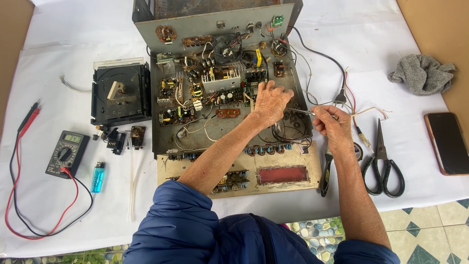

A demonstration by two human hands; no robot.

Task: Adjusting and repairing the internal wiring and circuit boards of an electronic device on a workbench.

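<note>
An opened grey metal chassis [161, 98] full of circuit boards lies before me on a white cloth. My left hand [271, 102] rests palm down inside it, fingers curled on wires near the green board [254, 83]. My right hand [330, 122] sits at the chassis's right edge, pinching a thin metal tool [303, 112] whose tip points left toward my left hand. Whether it is a screwdriver or a probe I cannot tell. The detached front panel [244, 171] with a red window lies under my forearms.
A multimeter [66, 152] with red and black leads and a blue lighter [97, 177] lie at left. A black disc drive [119, 93] sits beside the chassis. Pliers [325, 171], black scissors [383, 161], a phone [448, 143] and a grey rag [422, 73] lie at right.
</note>
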